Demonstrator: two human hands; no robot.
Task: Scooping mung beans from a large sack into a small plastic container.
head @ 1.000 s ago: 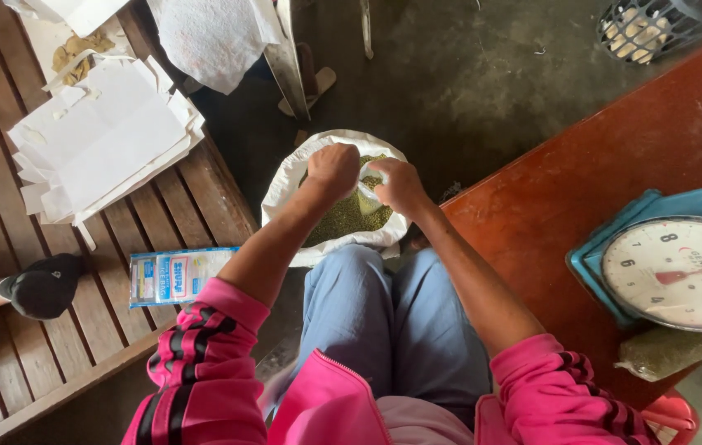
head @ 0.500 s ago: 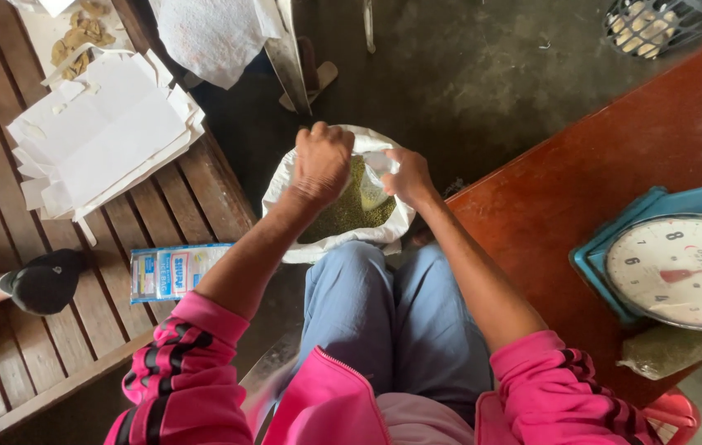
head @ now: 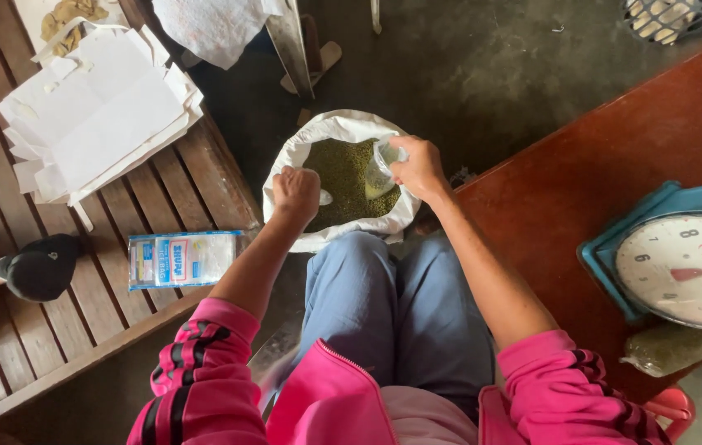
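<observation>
**Small bag filled from the sack of green grain**

Head view: A white sack [head: 336, 177], rolled open at the rim, stands on the floor between the knees, just past the centre of the frame toward 12 o'clock. It is full of small olive-green grains [head: 342, 169]. The right hand [head: 419, 167] is closed around the mouth of a small clear plastic bag [head: 381, 171], which hangs over the grain at the sack's 3 o'clock side and already holds some. The left hand [head: 295, 191] is clenched over the sack's 9 o'clock rim on what seems to be a small pale scoop [head: 325, 198]; what exactly is gripped cannot be told.

For a clean fill, the bag's mouth is best held wide and kept low over the grain, so spills fall back into the sack. Each load is best tipped in slowly, with the bag kept upright.

At 3 o'clock, a blue dial scale [head: 680, 264] stands on the red counter [head: 582, 173], a filled bag [head: 672, 348] beside it. At 9 o'clock, a flat printed packet [head: 179, 259] and a stack of white paper bags [head: 95, 115] lie on a slatted wooden bench [head: 202, 177].
</observation>
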